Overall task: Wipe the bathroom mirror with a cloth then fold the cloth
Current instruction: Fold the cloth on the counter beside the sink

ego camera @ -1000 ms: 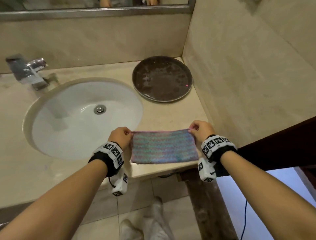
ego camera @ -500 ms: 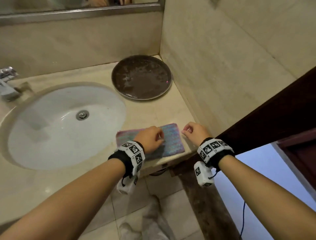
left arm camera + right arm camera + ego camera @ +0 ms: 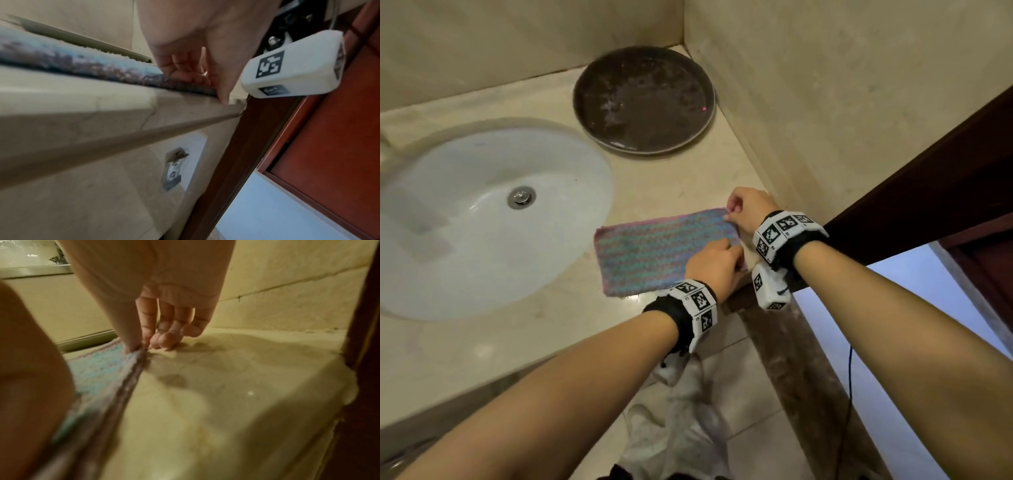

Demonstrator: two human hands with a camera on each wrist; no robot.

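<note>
A striped pink-and-teal cloth (image 3: pixel 654 253) lies flat as a folded rectangle on the beige counter (image 3: pixel 681 178), near its front right corner. My right hand (image 3: pixel 729 214) pinches the cloth's far right corner between thumb and forefinger (image 3: pixel 141 347). My left hand (image 3: pixel 736 260) sits at the near right corner. There its curled fingers lie on the cloth (image 3: pixel 82 65) and its thumb presses the edge (image 3: pixel 213 91). The cloth's right edge (image 3: pixel 98 374) shows stacked layers. The mirror's metal frame (image 3: pixel 35 270) shows only in the right wrist view.
A white sink basin (image 3: pixel 482 222) lies left of the cloth. A dark round tray (image 3: pixel 643 99) stands in the back corner. The tiled wall (image 3: pixel 825 102) and a dark wooden door frame (image 3: pixel 928 178) close off the right. The counter's front edge runs just under my left wrist.
My left hand has crossed the cloth from its left end to the near right corner. The right hand let go, then pinched the far right corner. The head view swung right and down.
</note>
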